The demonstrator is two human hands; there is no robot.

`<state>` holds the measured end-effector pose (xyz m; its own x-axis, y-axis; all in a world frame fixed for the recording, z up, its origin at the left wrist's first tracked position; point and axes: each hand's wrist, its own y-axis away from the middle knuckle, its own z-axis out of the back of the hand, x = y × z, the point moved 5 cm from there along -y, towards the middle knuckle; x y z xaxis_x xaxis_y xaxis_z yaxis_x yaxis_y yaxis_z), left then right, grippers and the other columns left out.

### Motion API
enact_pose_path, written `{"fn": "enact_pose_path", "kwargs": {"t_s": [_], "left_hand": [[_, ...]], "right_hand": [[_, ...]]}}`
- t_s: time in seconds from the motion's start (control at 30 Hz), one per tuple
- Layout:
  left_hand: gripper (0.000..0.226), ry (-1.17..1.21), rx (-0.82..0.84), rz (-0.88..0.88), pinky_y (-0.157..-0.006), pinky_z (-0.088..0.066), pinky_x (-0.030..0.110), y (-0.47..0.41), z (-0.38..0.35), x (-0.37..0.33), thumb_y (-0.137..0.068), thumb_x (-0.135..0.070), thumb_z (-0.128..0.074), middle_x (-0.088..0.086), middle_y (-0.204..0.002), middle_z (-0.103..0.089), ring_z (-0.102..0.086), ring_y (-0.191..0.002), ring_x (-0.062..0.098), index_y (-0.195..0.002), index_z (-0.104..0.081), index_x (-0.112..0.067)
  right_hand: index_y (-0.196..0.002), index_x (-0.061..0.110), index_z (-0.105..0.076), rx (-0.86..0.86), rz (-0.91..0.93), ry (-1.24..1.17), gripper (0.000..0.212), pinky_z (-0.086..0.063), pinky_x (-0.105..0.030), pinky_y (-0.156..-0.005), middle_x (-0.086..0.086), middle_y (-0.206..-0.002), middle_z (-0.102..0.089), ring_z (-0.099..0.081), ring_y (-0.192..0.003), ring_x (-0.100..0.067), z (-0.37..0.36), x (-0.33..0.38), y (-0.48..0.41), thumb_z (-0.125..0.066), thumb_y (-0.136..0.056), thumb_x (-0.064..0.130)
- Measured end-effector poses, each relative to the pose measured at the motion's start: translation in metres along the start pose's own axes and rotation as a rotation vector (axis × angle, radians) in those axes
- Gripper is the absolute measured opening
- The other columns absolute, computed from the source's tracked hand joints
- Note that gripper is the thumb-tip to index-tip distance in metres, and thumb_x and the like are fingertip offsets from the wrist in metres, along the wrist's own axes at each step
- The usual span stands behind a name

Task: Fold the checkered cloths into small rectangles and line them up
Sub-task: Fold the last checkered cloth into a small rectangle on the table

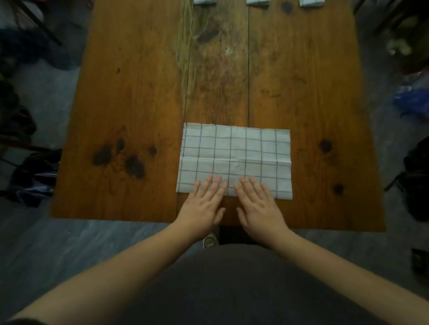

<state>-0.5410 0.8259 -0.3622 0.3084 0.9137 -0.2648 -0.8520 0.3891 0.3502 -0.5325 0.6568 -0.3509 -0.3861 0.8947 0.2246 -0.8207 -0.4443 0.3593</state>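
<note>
Your left hand (204,204) and right hand (257,204), fingers straight, press the half-folded checkered cloth (234,153) flat; fold again next.

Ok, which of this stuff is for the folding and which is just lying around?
Job: cloth, three folded cloths at the table's far edge, left hand and right hand pressing the cloth.
Lying about: blue bag, dark bundles beside the table.

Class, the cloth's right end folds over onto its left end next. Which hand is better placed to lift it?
Probably the right hand: it lies flat on the near edge of the checkered cloth, closer to that end. The left hand could pin the other side.
</note>
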Motion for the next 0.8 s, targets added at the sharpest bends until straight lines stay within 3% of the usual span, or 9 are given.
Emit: {"fn": "enact_pose_path", "kwargs": {"t_s": [0.13,0.23,0.4,0.53,0.63,0.8], "left_hand": [[0.069,-0.087,0.117,0.004,-0.123,0.013,0.049,0.004,-0.021,-0.011,-0.104,-0.054,-0.018,0.002,-0.162,0.024,0.026,-0.150,0.022,-0.153,0.017,-0.020],[0.070,-0.099,0.140,0.013,-0.123,0.012,0.050,0.006,-0.024,-0.010,-0.105,-0.053,-0.019,0.002,-0.165,0.021,0.025,-0.152,0.021,-0.157,0.014,-0.020],[0.067,-0.064,0.097,0.097,-0.124,0.009,0.050,0.015,-0.026,0.012,-0.105,-0.053,-0.019,-0.001,-0.168,0.016,0.021,-0.153,0.021,-0.159,0.011,-0.027],[0.067,-0.055,0.087,0.172,-0.125,0.009,0.046,0.039,-0.024,0.041,-0.105,-0.054,-0.017,0.000,-0.168,0.016,0.021,-0.153,0.020,-0.160,0.012,-0.029],[0.068,-0.046,0.070,0.242,-0.125,0.008,0.048,0.049,-0.021,0.050,-0.104,-0.056,-0.017,0.001,-0.168,0.015,0.020,-0.153,0.022,-0.160,0.011,-0.029],[0.070,-0.029,0.026,0.182,-0.125,0.008,0.048,0.031,-0.011,0.007,-0.104,-0.052,-0.023,0.005,-0.168,0.017,0.022,-0.153,0.025,-0.159,0.011,-0.024]], "right_hand": [[-0.161,0.018,-0.004,0.068,0.004,0.026,0.071,0.003,-0.047,-0.124,-0.005,-0.168,0.006,0.011,-0.155,-0.024,-0.024,0.022,0.005,-0.013,-0.098,0.049],[-0.159,0.017,0.007,0.114,-0.015,0.053,0.075,0.008,-0.044,-0.125,-0.004,-0.166,0.017,0.020,-0.153,-0.022,-0.035,0.020,0.002,-0.003,-0.094,0.053],[-0.161,0.016,-0.004,0.036,-0.103,0.025,0.075,0.000,-0.044,-0.126,-0.006,-0.168,0.002,0.009,-0.155,-0.022,-0.039,-0.001,0.013,-0.011,-0.098,0.056],[-0.160,0.019,0.009,0.045,-0.268,0.052,0.076,0.004,-0.044,-0.125,-0.005,-0.168,0.012,0.016,-0.153,-0.022,-0.040,-0.044,0.041,0.001,-0.095,0.058],[-0.160,0.023,0.007,0.028,-0.400,0.058,0.074,0.001,-0.052,-0.124,-0.005,-0.169,0.007,0.010,-0.154,-0.027,-0.037,-0.065,0.058,-0.001,-0.095,0.058],[-0.161,0.023,0.000,-0.019,-0.288,0.019,0.072,0.001,-0.052,-0.124,-0.005,-0.168,0.007,0.010,-0.155,-0.026,-0.027,-0.024,0.043,-0.015,-0.098,0.054]]}}
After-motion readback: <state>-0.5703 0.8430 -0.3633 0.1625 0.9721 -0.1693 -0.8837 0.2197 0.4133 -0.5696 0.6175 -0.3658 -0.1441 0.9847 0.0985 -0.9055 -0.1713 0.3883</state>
